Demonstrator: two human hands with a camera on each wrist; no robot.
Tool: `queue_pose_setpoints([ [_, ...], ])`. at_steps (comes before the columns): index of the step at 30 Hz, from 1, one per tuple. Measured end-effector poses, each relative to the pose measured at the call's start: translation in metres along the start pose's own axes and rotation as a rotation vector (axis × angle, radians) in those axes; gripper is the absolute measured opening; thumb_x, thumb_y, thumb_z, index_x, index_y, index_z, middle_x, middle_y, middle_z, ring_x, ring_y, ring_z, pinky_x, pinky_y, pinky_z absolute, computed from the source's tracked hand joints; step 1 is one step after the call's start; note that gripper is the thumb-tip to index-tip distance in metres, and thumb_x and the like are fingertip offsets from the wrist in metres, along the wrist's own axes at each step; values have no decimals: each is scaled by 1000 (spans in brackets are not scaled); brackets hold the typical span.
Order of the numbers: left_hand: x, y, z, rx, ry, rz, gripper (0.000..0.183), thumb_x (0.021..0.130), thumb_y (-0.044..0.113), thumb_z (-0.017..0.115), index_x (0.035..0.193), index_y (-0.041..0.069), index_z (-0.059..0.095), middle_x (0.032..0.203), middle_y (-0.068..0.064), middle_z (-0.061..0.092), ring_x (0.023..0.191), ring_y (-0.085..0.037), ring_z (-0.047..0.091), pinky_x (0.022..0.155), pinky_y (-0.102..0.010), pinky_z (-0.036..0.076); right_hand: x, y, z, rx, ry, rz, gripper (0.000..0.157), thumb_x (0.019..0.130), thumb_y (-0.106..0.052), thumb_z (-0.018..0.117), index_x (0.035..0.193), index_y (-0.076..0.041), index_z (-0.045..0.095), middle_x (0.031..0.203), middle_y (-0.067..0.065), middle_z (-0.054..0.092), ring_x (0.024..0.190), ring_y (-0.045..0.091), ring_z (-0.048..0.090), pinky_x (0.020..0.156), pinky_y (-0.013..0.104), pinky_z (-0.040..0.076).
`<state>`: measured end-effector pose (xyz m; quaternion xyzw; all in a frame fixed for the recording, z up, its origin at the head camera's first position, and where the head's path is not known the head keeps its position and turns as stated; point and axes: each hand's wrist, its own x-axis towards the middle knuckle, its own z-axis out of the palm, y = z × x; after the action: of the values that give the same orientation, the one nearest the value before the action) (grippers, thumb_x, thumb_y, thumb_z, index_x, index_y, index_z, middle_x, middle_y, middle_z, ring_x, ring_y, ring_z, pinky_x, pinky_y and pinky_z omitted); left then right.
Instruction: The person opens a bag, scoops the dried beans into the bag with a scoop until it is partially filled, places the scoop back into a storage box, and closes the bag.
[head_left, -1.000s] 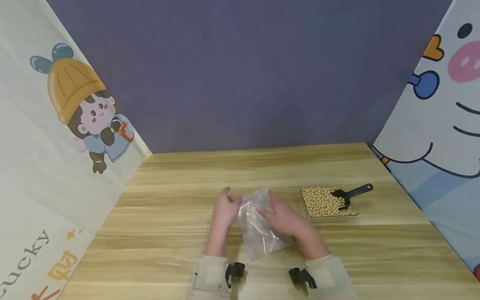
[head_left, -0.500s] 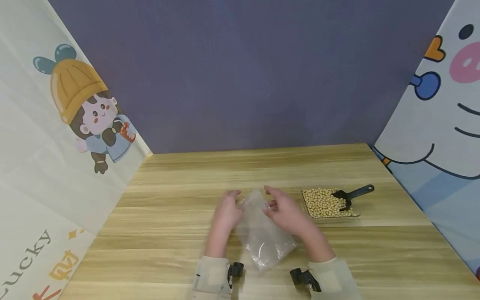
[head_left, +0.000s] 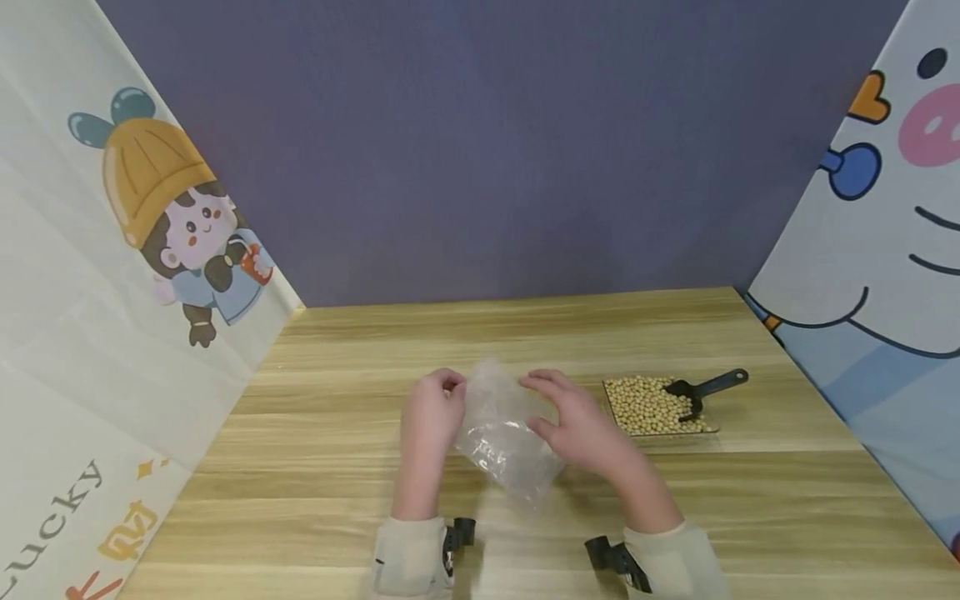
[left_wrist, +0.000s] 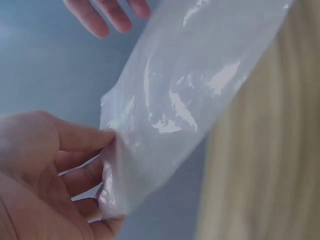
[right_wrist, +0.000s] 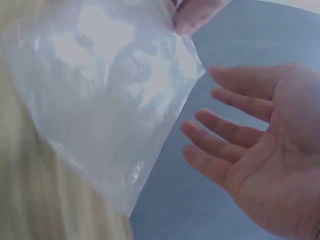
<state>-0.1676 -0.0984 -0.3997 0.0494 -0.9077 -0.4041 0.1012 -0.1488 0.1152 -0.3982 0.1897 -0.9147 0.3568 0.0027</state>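
A clear plastic bag (head_left: 506,437) hangs slanted between the two hands over the wooden table in the head view. My left hand (head_left: 433,417) pinches its upper left edge; in the left wrist view the thumb and fingers of that left hand (left_wrist: 55,170) close on the film near a corner. To the right of the bag is my right hand (head_left: 581,421), fingers spread and loosely bent. The right wrist view shows this right hand (right_wrist: 260,135) apart from the bag (right_wrist: 100,110), its thumb tip close to a corner, nothing held.
Right of the hands, a clear rectangular container (head_left: 611,417) full of pale yellow beans (head_left: 645,404) stands on the wooden table (head_left: 337,467). A black scoop (head_left: 716,383) rests in the beans, handle pointing right. A dark blue partition (head_left: 480,150) rises behind, with printed side panels.
My right hand has let go of the bag and opened beside it. My left hand has moved slightly left, drawing the bag along and tilting it.
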Motion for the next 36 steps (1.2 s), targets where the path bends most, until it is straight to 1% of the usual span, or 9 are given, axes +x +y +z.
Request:
queue_pose_setpoints([
  [4, -9, 15, -8, -219, 13, -2, 11, 99, 11, 72, 105, 6, 80, 94, -10, 78, 80, -18, 69, 71, -31, 60, 0, -10, -2, 135, 16, 45, 45, 102, -19, 71, 144, -7, 63, 145, 14, 68, 132, 37, 67, 112, 56, 54],
  [9, -26, 24, -6, -545, -130, -32, 18, 101, 15, 73, 112, 2, 79, 105, -14, 78, 90, -17, 72, 78, -28, 64, 1, -19, 6, 332, 23, 169, 37, 105, -35, 68, 133, -10, 72, 131, 9, 76, 124, 29, 72, 106, 48, 59],
  [13, -30, 29, 3, -655, -216, -35, 28, 106, 19, 67, 120, -3, 76, 115, -19, 76, 96, -18, 74, 83, -33, 67, 3, -24, 9, 359, 85, 236, 39, 106, -46, 64, 124, -13, 75, 121, 6, 79, 117, 26, 74, 102, 48, 61],
  [20, -30, 40, 10, -632, -210, -22, 27, 108, 17, 62, 118, -3, 77, 118, -20, 76, 103, -25, 76, 86, -37, 67, 6, -31, -1, 373, 166, 291, 35, 106, -44, 64, 104, -12, 76, 102, 5, 80, 95, 19, 71, 82, 36, 58],
  [25, -27, 46, 9, -631, -152, -24, 24, 104, 16, 65, 113, -3, 77, 116, -20, 77, 101, -26, 77, 85, -38, 67, 9, -33, -9, 342, 161, 261, 28, 109, -32, 59, 107, -11, 77, 107, 7, 80, 101, 21, 72, 85, 38, 59],
  [28, -26, 49, 7, -582, -137, -7, 26, 104, 21, 67, 110, -2, 77, 114, -18, 78, 95, -25, 79, 81, -38, 68, 10, -34, -11, 344, 157, 236, 27, 109, -29, 58, 112, -10, 77, 115, 9, 79, 112, 26, 73, 94, 45, 61],
  [32, -25, 51, 5, -504, -200, 19, 34, 106, 34, 67, 106, 1, 76, 102, -16, 79, 84, -23, 78, 74, -35, 67, 13, -35, -14, 331, 163, 214, 26, 108, -32, 60, 116, -13, 76, 121, 8, 78, 125, 30, 70, 107, 52, 57],
  [34, -24, 52, 5, -490, -253, 34, 37, 108, 36, 63, 105, 1, 74, 96, -15, 76, 79, -23, 76, 70, -34, 67, 14, -35, -15, 299, 154, 213, 25, 109, -34, 59, 113, -14, 74, 112, 6, 77, 111, 29, 73, 96, 50, 61],
  [36, -23, 53, 5, -498, -293, 46, 38, 111, 32, 57, 107, -1, 73, 88, -14, 73, 73, -21, 73, 68, -34, 66, 15, -35, -17, 280, 111, 211, 27, 110, -34, 55, 109, -12, 71, 95, 6, 74, 87, 25, 71, 75, 42, 61],
])
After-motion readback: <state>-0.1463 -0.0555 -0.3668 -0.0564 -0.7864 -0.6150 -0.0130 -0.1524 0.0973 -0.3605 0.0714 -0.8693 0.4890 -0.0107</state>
